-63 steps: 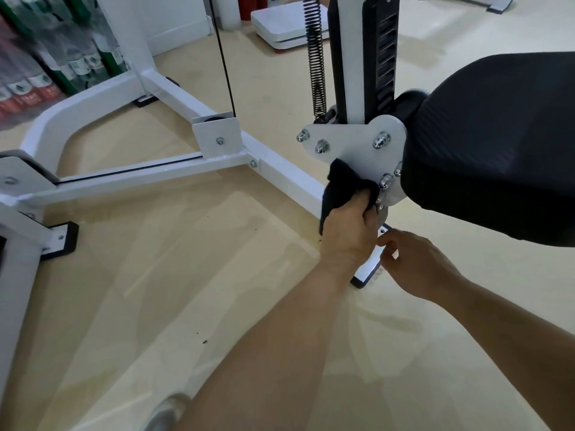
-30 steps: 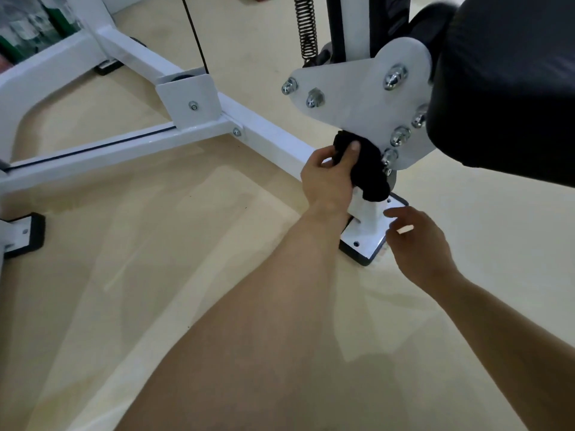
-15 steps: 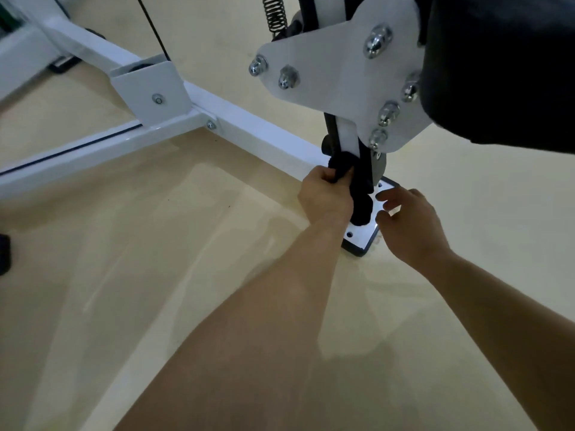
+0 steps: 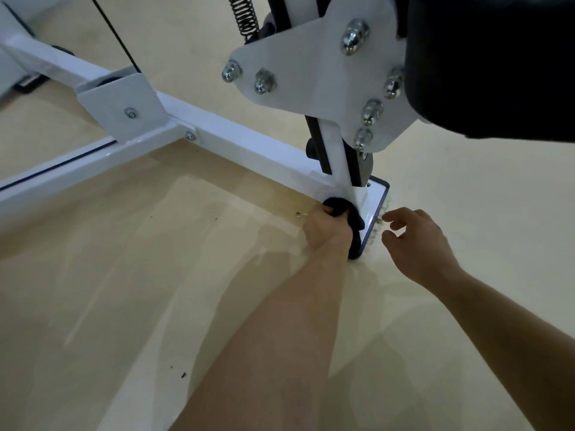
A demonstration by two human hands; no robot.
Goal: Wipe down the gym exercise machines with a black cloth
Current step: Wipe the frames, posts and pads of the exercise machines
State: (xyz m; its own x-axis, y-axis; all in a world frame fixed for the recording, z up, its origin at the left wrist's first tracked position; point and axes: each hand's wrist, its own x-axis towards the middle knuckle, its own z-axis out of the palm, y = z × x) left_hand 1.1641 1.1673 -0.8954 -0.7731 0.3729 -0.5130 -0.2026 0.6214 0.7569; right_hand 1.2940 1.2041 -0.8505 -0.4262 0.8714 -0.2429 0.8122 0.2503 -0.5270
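1. Floor: The pale beige glossy floor (image 4: pixel 124 275) carries the machine. Small dark specks (image 4: pixel 183 374) lie on it near the lower edge of the view, to the left of the left forearm.

2. Hands: Both bare forearms reach forward from the lower edge. The left hand (image 4: pixel 326 231) is curled into a fist around the bunched black cloth (image 4: pixel 342 209) and grips it. The right hand (image 4: pixel 420 244) holds nothing. Its fingers are loosely bent and slightly spread, pointing toward the right edge of the foot plate. Contact with that edge cannot be determined.

3. Cloth position: The cloth is pressed against the base of the white upright steel post (image 4: pixel 337 157), where the post meets the floor-level frame. Part of the cloth hangs down over the left side of the white rectangular foot plate with black rubber edging (image 4: pixel 375 200).

4. Frame: The long white square-section base beam (image 4: pixel 242 138) runs along the floor from the foot plate toward the upper left corner. A white angled pulley bracket with one screw (image 4: pixel 118 98) sits on it where a second white beam joins. A thin black cable (image 4: pixel 113 29) rises from this bracket.

5. Upper assembly: Above the post is a flat white mounting plate with chrome dome nuts (image 4: pixel 311 66). The black padded cushion (image 4: pixel 491 63) is directly to its right, filling the upper right corner. A black coil spring (image 4: pixel 245 17) hangs at the top edge, just left of the plate.
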